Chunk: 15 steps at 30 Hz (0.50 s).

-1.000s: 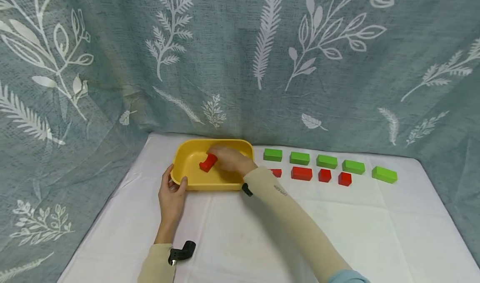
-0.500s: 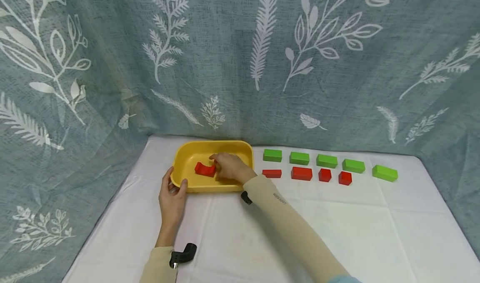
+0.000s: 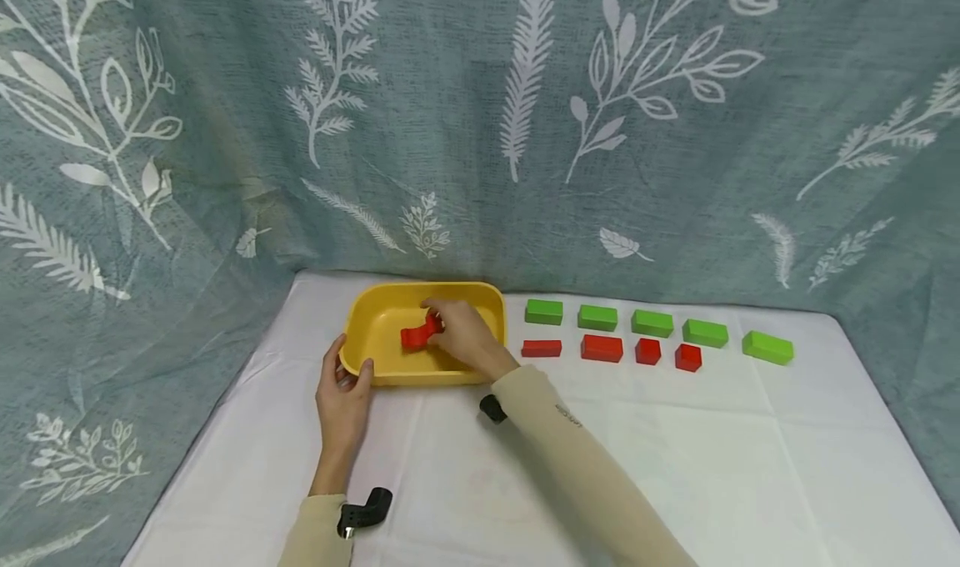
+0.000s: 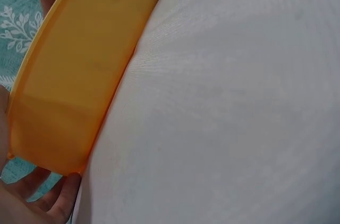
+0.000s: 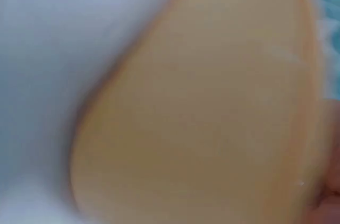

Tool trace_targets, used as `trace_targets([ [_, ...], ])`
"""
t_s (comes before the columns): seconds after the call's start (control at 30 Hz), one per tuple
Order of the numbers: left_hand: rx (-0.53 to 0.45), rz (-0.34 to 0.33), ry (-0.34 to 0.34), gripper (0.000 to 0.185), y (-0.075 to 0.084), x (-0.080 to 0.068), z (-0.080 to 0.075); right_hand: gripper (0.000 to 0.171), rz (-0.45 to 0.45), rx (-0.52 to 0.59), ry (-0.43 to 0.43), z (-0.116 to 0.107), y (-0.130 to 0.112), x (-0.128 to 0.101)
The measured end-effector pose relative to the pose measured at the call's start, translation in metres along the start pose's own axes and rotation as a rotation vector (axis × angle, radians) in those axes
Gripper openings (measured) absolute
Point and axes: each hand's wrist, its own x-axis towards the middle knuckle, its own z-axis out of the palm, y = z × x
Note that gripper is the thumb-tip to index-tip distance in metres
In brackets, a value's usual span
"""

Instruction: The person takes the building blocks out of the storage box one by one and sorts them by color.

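Head view shows my left hand (image 3: 342, 396) gripping the near left corner of the yellow tray (image 3: 375, 365), thumb hooked over its rim, while my right hand (image 3: 463, 335) is down inside the tray with its fingers (image 3: 437, 318) closed round the red arch block (image 3: 418, 333), which sits tilted over the tray floor; whether it touches the floor I cannot tell. That block is the only piece in the tray. Out on the white counter (image 3: 675, 450), to the right of the tray, four red blocks (image 3: 602, 348) lie in a row, with five green blocks (image 3: 652, 323) in a row just behind them, none of them touched. I judge the work to be at an early stage. Left wrist view shows only the tray's outer wall (image 4: 79, 75) with my fingertips (image 4: 56, 203) at its lower corner; right wrist view is too blurred to read.
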Motion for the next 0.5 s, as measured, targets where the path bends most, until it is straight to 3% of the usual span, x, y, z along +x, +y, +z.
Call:
trace_targets([
  [0.1, -0.006, 0.010, 0.002, 0.059, 0.002, 0.001, -0.003, 0.052, -0.012, 0.113, 0.102, -0.028, 0.010, -0.015],
  [0.17, 0.000, 0.017, -0.002, 0.058, 0.013, -0.001, -0.008, 0.052, 0.006, 0.183, 0.187, -0.049, 0.023, -0.030],
  [0.27, 0.009, 0.022, -0.010, 0.057, 0.035, -0.005, -0.014, 0.053, 0.101, 0.325, 0.313, -0.084, 0.049, -0.063],
  [0.37, 0.025, 0.015, -0.004, 0.058, 0.030, 0.001, -0.017, 0.055, 0.196, 0.403, 0.425, -0.119, 0.086, -0.107],
  [0.5, 0.032, -0.006, 0.003, 0.060, 0.004, 0.010, -0.017, 0.055, 0.328, 0.274, 0.520, -0.158, 0.144, -0.179],
])
